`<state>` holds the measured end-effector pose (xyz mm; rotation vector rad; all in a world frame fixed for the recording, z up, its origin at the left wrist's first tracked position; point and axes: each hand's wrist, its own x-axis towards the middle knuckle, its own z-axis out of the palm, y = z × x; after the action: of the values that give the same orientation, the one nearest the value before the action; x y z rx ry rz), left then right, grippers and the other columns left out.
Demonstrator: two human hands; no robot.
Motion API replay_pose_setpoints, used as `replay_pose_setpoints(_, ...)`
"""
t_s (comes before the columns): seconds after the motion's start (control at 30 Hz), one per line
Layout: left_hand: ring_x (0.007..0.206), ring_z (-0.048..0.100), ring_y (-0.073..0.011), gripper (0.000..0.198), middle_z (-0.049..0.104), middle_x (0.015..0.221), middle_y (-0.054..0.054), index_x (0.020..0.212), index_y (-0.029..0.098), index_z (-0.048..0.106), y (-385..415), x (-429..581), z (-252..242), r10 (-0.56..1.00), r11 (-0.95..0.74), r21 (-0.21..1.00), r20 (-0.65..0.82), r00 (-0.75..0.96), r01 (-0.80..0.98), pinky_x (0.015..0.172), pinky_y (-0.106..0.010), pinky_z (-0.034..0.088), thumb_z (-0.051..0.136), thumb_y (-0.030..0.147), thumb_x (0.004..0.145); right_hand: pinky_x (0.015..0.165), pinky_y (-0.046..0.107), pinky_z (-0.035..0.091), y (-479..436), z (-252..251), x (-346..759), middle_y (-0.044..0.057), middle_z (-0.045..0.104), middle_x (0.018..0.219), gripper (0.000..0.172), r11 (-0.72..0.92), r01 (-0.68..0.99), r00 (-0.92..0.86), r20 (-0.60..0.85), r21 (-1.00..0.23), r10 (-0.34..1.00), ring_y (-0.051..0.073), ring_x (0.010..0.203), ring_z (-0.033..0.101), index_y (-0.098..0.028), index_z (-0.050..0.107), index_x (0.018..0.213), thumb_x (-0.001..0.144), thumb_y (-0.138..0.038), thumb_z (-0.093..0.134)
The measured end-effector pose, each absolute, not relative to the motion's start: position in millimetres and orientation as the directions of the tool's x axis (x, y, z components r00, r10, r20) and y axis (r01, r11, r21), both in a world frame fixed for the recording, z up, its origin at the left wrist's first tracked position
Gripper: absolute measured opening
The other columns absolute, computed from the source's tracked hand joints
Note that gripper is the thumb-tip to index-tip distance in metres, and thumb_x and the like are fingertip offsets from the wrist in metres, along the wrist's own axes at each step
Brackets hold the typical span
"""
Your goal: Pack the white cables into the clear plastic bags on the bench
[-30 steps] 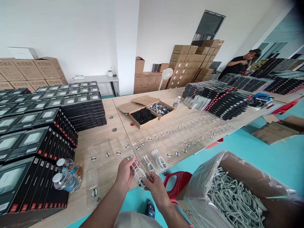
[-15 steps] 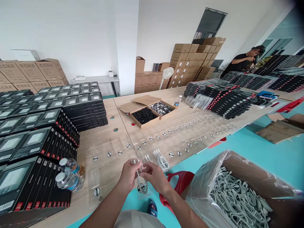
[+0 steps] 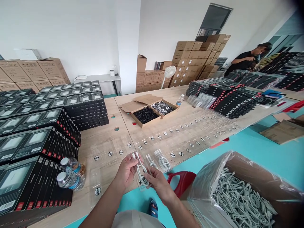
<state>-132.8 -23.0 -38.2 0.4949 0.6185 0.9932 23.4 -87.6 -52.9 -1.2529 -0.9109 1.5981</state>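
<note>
Over the table's front edge I hold a coiled white cable (image 3: 140, 167) together with a clear plastic packet (image 3: 142, 187) that bears a round black label. My left hand (image 3: 127, 170) pinches the cable near its upper end, and two connector ends poke up past the thumb. Lower down, my right hand (image 3: 158, 183) has its thumb and fingers closed on the looped part at the packet's right side. Whether the cable lies wholly inside the packet I cannot tell. Just beyond my right hand, bundled white cables (image 3: 162, 161) lie on the table.
Clear packets (image 3: 173, 155) with round labels lie in rows across the wooden table (image 3: 111, 129). Black boxes (image 3: 51, 139) and water bottles (image 3: 71, 181) stand left. An open carton (image 3: 146, 116) holds small black parts. A lined box (image 3: 242, 199) of cables sits right. Another person (image 3: 247, 60) works far right.
My right hand has moved down from the cable's upper end to its looped part. The connector ends now show clearly above my left thumb. The view has shifted slightly.
</note>
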Motion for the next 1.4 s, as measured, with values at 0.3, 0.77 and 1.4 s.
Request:
replay_pose_setpoints(0.3, 0.085, 0.066, -0.0183, 0.030, 0.071, 0.090, -0.005, 0.097, 0.017, 0.070, -23, -129, -33, 0.870, 0.472, 0.622, -0.215, 0.444, -0.624, 0.078, -0.029, 0.050, 0.078, 0.017, 0.068, 0.055, 0.026, 0.043, -92, -45, 18, -0.002, 0.060, 0.066, 0.046, -0.301, -0.239, -0.038, -0.301, -0.923, 0.953, 0.013, 0.059, 0.054, -0.018, 0.062, 0.083, 0.066, -0.057, 0.079)
replay_pose_setpoints(0.77, 0.070, 0.063, -0.0138, 0.032, 0.066, 0.076, -0.001, 0.092, 0.017, 0.068, -21, -125, -27, 0.898, 0.441, 0.633, -0.307, 0.316, -0.636, 0.064, -0.024, 0.048, 0.082, 0.029, 0.067, 0.054, 0.026, 0.043, -98, -40, 10, -0.003, 0.057, 0.062, 0.043, -0.306, -0.209, -0.044, -0.303, -0.929, 0.952, 0.013, 0.057, 0.052, -0.018, 0.060, 0.080, 0.068, -0.056, 0.077)
replay_pose_setpoints(1.4, 0.073, 0.064, -0.0137, 0.034, 0.069, 0.085, -0.002, 0.099, 0.020, 0.066, -16, -116, -30, 0.879, 0.477, 0.654, -0.333, 0.342, -0.588, 0.066, -0.025, 0.049, 0.080, 0.030, 0.070, 0.053, 0.026, 0.044, -98, -57, 9, -0.005, 0.051, 0.062, 0.042, -0.289, -0.264, 0.077, -0.319, -0.920, 0.945, 0.012, 0.056, 0.048, -0.021, 0.060, 0.080, 0.066, -0.056, 0.078)
